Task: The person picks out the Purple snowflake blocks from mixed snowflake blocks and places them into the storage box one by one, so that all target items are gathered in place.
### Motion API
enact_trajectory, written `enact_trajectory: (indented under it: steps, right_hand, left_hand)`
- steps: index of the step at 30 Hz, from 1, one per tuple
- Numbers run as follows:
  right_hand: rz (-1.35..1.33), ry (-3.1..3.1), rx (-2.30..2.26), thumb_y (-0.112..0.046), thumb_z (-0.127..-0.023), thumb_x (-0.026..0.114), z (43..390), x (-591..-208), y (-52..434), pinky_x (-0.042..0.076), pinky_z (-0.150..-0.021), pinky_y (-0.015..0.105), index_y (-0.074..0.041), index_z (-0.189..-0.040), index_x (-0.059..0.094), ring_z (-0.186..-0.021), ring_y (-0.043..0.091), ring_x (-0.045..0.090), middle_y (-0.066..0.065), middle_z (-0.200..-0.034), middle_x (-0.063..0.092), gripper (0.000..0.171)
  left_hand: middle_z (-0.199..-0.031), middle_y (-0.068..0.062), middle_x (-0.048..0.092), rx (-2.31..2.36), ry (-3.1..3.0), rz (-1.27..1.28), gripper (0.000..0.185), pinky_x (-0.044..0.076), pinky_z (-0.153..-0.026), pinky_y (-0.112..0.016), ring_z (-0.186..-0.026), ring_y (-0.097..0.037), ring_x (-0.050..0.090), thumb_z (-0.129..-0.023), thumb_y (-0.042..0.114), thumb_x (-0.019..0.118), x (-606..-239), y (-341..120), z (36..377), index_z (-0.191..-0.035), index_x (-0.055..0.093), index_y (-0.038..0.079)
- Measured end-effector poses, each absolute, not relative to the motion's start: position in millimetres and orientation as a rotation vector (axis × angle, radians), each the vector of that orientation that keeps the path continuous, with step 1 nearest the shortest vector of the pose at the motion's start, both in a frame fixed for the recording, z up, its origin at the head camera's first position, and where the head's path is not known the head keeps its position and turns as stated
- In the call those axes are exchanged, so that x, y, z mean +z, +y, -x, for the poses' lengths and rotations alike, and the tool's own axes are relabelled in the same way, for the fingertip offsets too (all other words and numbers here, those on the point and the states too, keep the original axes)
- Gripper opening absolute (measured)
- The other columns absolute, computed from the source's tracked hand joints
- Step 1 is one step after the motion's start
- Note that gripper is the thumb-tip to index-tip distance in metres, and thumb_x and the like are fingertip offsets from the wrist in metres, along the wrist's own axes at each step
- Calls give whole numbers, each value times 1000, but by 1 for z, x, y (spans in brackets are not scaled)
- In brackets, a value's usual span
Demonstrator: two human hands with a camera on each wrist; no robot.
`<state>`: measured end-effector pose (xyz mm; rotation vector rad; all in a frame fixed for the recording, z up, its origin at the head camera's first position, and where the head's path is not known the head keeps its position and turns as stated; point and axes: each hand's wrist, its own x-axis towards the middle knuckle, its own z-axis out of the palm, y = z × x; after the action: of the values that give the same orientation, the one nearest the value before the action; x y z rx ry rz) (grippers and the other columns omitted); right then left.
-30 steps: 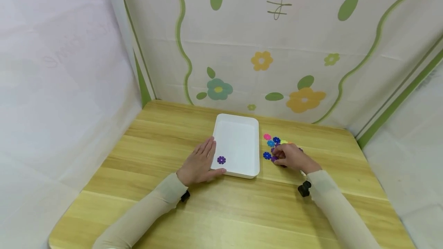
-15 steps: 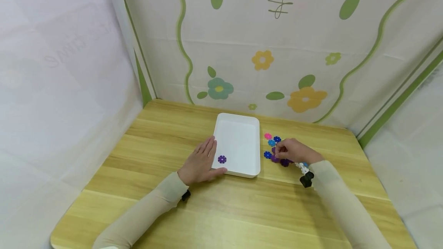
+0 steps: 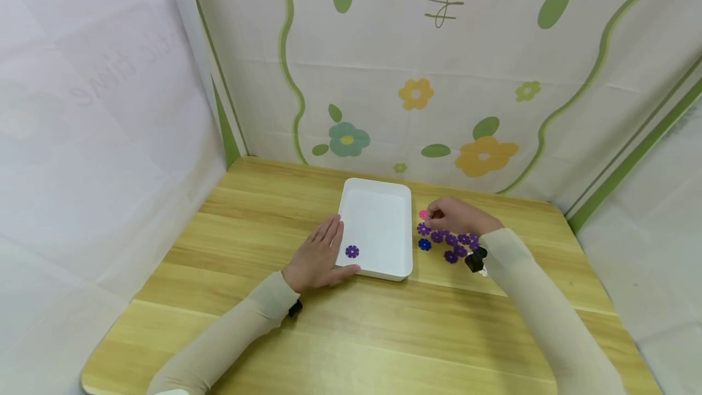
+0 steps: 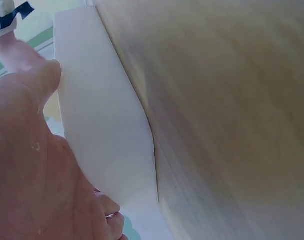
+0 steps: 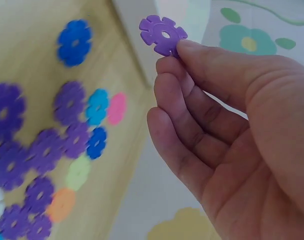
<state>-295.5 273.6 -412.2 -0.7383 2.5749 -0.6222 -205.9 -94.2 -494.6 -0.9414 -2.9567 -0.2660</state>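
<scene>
purple snowflake disc (image 5: pixel 163 35), pinched aloft, white tray (image 3: pixel 378 200)

One white tray (image 3: pixel 376 200), two hands (image 3: pixel 317 256)

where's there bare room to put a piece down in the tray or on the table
The white tray is bare behind its single purple disc. The table is open in front of both hands. Crowded: the loose discs below the right hand.

Both arms wear snug cream long sleeves (image 3: pixel 230 337), each with a small black camera unit (image 3: pixel 475 259) at the wrist.
</scene>
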Motion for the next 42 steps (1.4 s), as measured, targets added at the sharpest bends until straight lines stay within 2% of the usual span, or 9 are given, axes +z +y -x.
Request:
enact_trajectory:
  steps: [5, 9, 15, 24, 31, 38, 42]
  right_hand:
    - [771, 2587, -581, -17, -106, 64, 310, -408, 251, 51, -72, 30, -11, -97, 75, -72, 13, 55, 3, -89, 70, 15]
    - [779, 2593, -535, -20, -106, 64, 317, -406, 226, 50, -75, 31, -12, -97, 75, -76, 14, 56, 7, -95, 73, 16]
    - [834, 2556, -529, -18, -106, 65, 329, -408, 188, 50, -72, 28, -10, -94, 76, -76, 14, 57, 5, -90, 73, 17]
    - [777, 2503, -477, -22, -105, 68, 343, -423, 144, 52, -77, 25, -15, -94, 77, -81, 12, 61, -2, -86, 72, 16]
    - [696, 2453, -514, -22, -105, 67, 346, -435, 128, 50, -75, 25, -14, -95, 79, -79, 13, 60, -2, -84, 71, 17]
    - [665, 2415, -528, -23, -104, 68, 346, -453, 122, 49, -73, 22, -15, -94, 80, -76, 10, 58, -4, -82, 72, 18]
    - [667, 2423, -534, -24, -104, 68, 344, -460, 119, 50, -73, 23, -15, -94, 81, -77, 10, 60, -3, -84, 74, 18]
  left_hand:
    - [-173, -30, 18, -243, -2956, 946, 105, 25, -132, -54, -164, -42, 20, -102, 70, 49, -494, -95, 208, -162, 23, -12]
    - [-174, -29, 18, -227, -2977, 937, 106, 24, -133, -53, -164, -41, 19, -102, 71, 49, -490, -95, 208, -163, 23, -12]
    - [-175, -27, 16, -151, -3011, 918, 108, 23, -133, -52, -164, -40, 18, -101, 75, 43, -485, -94, 206, -164, 20, -10]
    - [-175, -26, 17, -152, -3019, 915, 107, 24, -133, -53, -164, -40, 19, -101, 75, 45, -484, -93, 205, -164, 23, -9]
    - [-175, -26, 18, -180, -3011, 908, 107, 25, -133, -52, -164, -39, 19, -100, 75, 47, -491, -94, 205, -164, 24, -9]
    - [-176, -24, 16, -108, -3033, 891, 108, 23, -134, -50, -165, -36, 17, -100, 77, 42, -489, -94, 204, -165, 22, -7]
    - [-175, -25, 18, -84, -3019, 896, 108, 24, -134, -49, -165, -37, 19, -100, 77, 44, -487, -94, 203, -164, 23, -8]
